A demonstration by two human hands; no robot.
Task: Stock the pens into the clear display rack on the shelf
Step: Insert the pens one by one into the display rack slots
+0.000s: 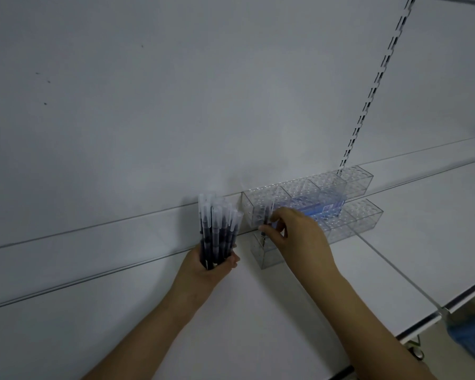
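Note:
My left hand (207, 266) grips a bundle of several dark pens (218, 229) with frosted caps, held upright just left of the rack. The clear display rack (307, 198) is a two-tier row of plastic boxes with round holes on top, standing on the white shelf (258, 311) against the back panel. My right hand (296, 234) pinches a single pen (266, 220) upright over the leftmost box of the lower front tier (266, 255); its tip is at the holes. The hand hides part of the lower tier.
A slotted metal upright (376, 86) runs up the back wall behind the rack's right end. Something blue (327, 208) shows through the rack's middle. The shelf's front edge runs along the lower right, with a blue bin (472, 338) below it.

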